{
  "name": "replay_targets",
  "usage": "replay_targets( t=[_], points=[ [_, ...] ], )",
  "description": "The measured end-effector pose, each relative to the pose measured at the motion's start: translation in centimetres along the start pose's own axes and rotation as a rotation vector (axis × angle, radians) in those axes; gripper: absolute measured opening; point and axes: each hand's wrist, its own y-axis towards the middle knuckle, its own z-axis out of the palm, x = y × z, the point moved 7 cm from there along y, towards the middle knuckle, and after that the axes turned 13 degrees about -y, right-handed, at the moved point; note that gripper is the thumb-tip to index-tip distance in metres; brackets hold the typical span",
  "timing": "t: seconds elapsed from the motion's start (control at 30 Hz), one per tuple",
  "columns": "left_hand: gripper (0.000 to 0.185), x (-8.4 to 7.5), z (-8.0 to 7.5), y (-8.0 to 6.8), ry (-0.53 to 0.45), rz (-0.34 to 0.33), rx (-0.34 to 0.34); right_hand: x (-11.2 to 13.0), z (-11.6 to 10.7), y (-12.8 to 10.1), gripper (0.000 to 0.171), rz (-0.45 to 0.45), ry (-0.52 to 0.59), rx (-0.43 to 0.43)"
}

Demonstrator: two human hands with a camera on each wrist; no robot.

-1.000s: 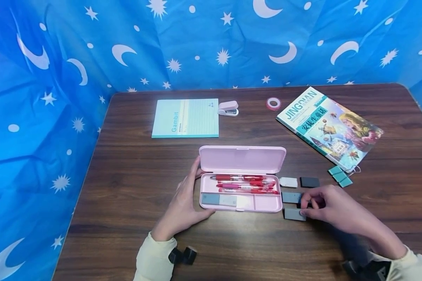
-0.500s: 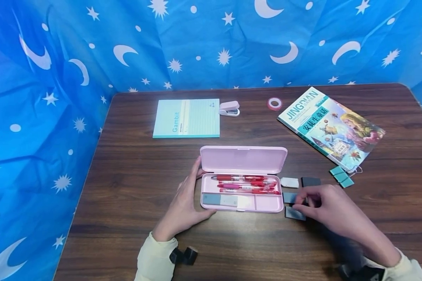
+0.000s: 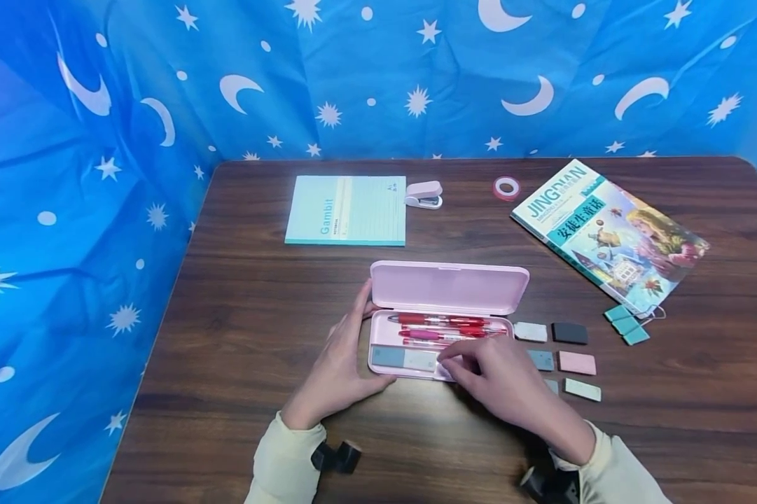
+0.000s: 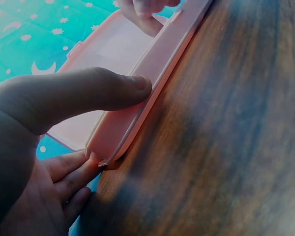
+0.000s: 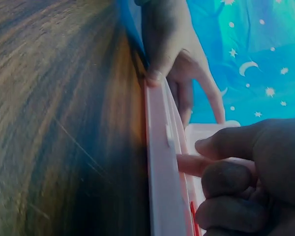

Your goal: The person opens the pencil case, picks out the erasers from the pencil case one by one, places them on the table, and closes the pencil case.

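Note:
A pink pencil case (image 3: 450, 288) lies with its lid raised. Red pens (image 3: 438, 320) fill its back compartment; a blue-grey eraser (image 3: 388, 355) and a light grey eraser (image 3: 419, 359) lie end to end in front. My left hand (image 3: 335, 371) grips the case's left end, thumb (image 4: 135, 87) against the front wall and fingers behind. Over the front compartment is my right hand (image 3: 501, 378), its fingertips beside the light grey eraser, other fingers curled (image 5: 228, 214). I cannot tell whether anything is pinched there. This hand hides the compartment's right part.
Several erasers, among them a pink eraser (image 3: 576, 362) and a black eraser (image 3: 570, 333), lie right of the case. Behind are a notebook (image 3: 346, 210), a pink stapler (image 3: 424, 194), a tape roll (image 3: 506, 188) and a storybook (image 3: 611, 234). Green blocks (image 3: 627, 325) lie by the storybook.
My right hand has moved left from the erasers on the table to over the case's front compartment, uncovering the pink and pale green erasers. The left hand keeps its hold on the case.

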Motion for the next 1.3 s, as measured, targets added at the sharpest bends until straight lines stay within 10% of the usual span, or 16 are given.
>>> replay_targets(
  t=[0.83, 1.3],
  points=[
    [0.137, 0.1, 0.1, 0.0, 0.002, -0.019, 0.000, 1.1, 0.2, 0.8, 0.030, -0.049, -0.113, -0.177],
    [0.137, -0.2, 0.1, -0.1, -0.029, -0.004, -0.006, -4.6, -4.4, -4.4, 0.037, 0.033, 0.192, -0.163]
  ],
)
